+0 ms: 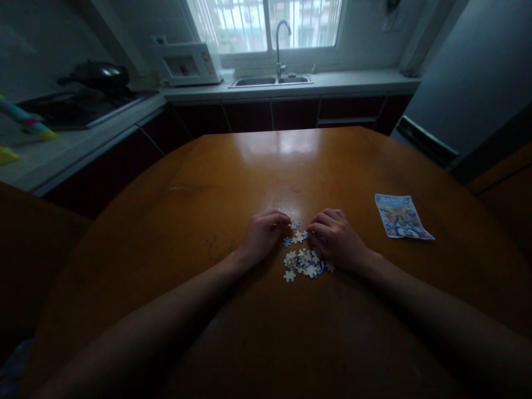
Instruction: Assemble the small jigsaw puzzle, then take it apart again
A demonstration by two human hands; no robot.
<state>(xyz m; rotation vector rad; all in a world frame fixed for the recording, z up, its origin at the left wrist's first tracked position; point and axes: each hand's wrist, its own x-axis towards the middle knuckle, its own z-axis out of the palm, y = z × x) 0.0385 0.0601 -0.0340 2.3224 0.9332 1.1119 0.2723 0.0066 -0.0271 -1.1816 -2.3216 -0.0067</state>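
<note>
Loose jigsaw puzzle pieces (pixel 305 260) lie in a small heap on the wooden table, some pale side up, some coloured. Beyond the heap, a few more pieces (pixel 298 238) lie between my hands. My left hand (pixel 266 231) is curled at their left, thumb and fingertips pinched at the edge of a bluish puzzle piece (pixel 295 225). From the right, my right hand (pixel 336 237) has its fingers bent together, the tips at a small bluish puzzle piece (pixel 305 235). Its palm partly covers the right side of the heap.
A crumpled picture sheet (pixel 402 216) lies to the right on the round-ended table (pixel 233 172). Past the far edge runs a counter with a sink (pixel 270 81), a faucet (pixel 279 50) and a microwave (pixel 189 64). A wok (pixel 100 75) stands on the stove at left.
</note>
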